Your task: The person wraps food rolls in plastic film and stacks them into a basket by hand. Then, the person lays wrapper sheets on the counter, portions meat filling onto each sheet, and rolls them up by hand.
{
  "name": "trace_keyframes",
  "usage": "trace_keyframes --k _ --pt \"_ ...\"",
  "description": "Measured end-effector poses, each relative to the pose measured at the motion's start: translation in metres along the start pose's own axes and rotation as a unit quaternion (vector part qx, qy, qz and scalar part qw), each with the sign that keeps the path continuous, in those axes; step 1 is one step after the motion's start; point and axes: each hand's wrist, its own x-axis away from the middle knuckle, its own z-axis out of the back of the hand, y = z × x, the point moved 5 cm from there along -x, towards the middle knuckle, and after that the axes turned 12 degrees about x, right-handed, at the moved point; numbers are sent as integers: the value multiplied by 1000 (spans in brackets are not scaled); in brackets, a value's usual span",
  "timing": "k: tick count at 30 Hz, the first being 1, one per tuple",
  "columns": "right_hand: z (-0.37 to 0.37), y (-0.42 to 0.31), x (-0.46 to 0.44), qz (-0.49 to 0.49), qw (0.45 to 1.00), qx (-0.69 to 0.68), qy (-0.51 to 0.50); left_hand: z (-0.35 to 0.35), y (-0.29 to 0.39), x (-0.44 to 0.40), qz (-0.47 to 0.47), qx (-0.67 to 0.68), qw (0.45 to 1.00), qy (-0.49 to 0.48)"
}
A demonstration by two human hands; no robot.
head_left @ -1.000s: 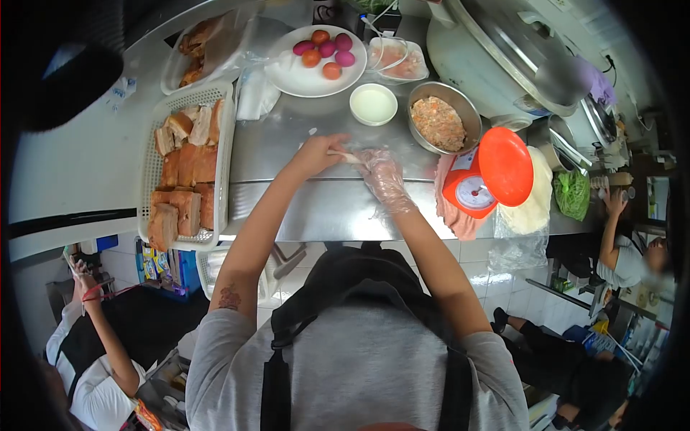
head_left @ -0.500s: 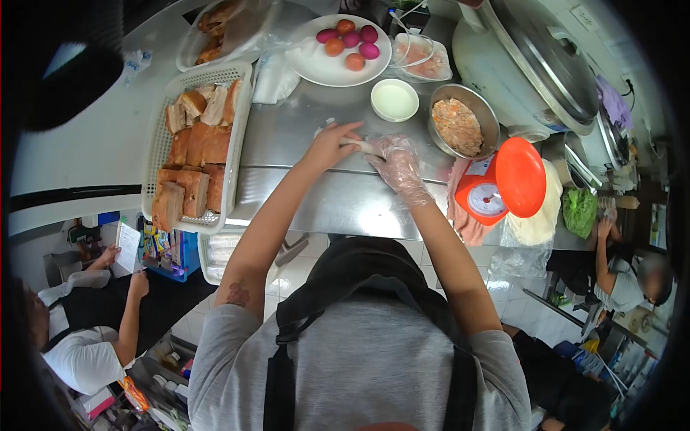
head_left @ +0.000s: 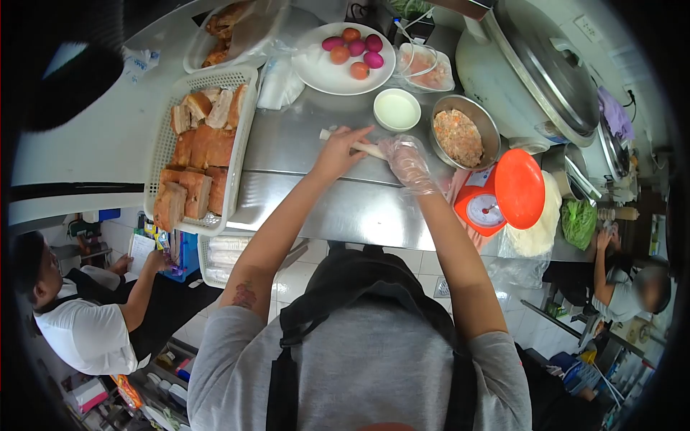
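My bare left hand (head_left: 341, 152) is closed around a pale, thin roll (head_left: 369, 149) above the steel counter (head_left: 287, 149). One end of the roll sticks out to the left of my fingers. My right hand (head_left: 407, 161), in a clear plastic glove, has its fingers closed at the roll's right end. Just beyond my hands stands a small white bowl (head_left: 397, 110) of pale liquid. To its right is a metal bowl (head_left: 496, 134) with minced filling (head_left: 458, 136). A white plate (head_left: 309, 63) of red, orange and purple eggs lies behind.
At the left, a white basket (head_left: 246, 136) holds browned meat slabs. A red scale (head_left: 483, 208), white wrappers (head_left: 535, 237) and green vegetables (head_left: 578, 221) are at the right. A large pot (head_left: 496, 90) stands behind. Co-workers are at the lower left (head_left: 90, 323) and far right (head_left: 618, 291).
The roll now shows more fully between my hands, with an end protruding left. My head view has shifted slightly. The co-worker at left has turned and lowered a pad.
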Motion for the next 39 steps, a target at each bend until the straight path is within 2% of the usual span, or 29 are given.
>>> trace_keyframes --k 2,5,7,10,13,14,18,22,23,25,27,28,29,30,31,34,35,37,39 --pt "1 1 0 -25 999 -9 47 0 -4 -3 -8 -5 1000 -8" --pt "12 -22 13 146 974 57 164 2 -13 -12 2 -13 1000 -25" --pt "8 -25 21 152 968 73 187 3 -17 -16 37 -7 998 -50" --pt "-3 -15 17 155 966 87 186 -4 -17 -14 -58 -90 994 -22" --pt "-4 -7 19 130 972 128 147 -24 -20 -2 -83 -78 993 -27" --pt "1 -7 19 120 972 149 134 -26 -22 -3 -70 -75 994 -39" --pt "-6 25 30 133 949 208 196 -21 -37 -19 -41 -67 992 -102" --pt "-1 45 65 99 975 96 174 -23 -46 -23 -65 -127 977 -156" --pt "4 41 68 94 979 51 176 -25 -41 -23 -67 -128 981 -129" --pt "17 23 72 104 975 -41 193 -34 -13 -23 -41 -100 990 -93" --pt "43 4 85 117 961 -112 225 -50 33 -24 -62 -83 990 -99" --pt "58 -12 94 153 945 -151 246 -58 54 -20 -27 -26 990 -134" --pt "73 -21 105 110 944 -171 261 -66 72 -19 10 30 987 -157" --pt "88 -28 117 77 941 -186 271 -76 82 -21 47 87 981 -170" --pt "102 -29 125 47 938 -201 280 -83 80 -25 -46 89 985 -137" --pt "120 -34 132 34 920 -187 344 -90 53 -35 -75 62 980 -174" --pt "124 -34 135 23 919 -201 339 -91 47 -39 -15 20 973 -231" --pt "134 -35 141 -7 924 -171 341 -92 107 -36 -43 111 973 -199" --pt "144 -37 142 -26 941 -134 310 -97 126 -40 -64 176 967 -175"
